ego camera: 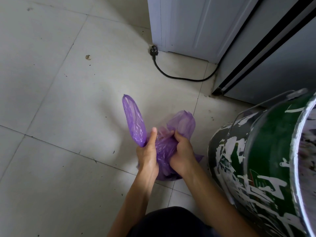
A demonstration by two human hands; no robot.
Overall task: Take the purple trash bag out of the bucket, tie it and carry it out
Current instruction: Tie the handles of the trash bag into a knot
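The purple trash bag [164,151] rests on the tiled floor, outside the bucket. Two loose ends of it stick up: a long one on the left and a shorter, wider one on the right. My left hand [147,151] is closed around the base of the left end. My right hand [182,151] grips the bag just under the right end. The bucket [256,168], green with white paint smears and a wire handle, stands right beside the bag.
A black power plug and cord [154,53] lie on the floor ahead, by a white appliance [188,23]. A grey cabinet with a dark gap [273,57] stands at the upper right. Pale floor tiles [59,100] spread to the left.
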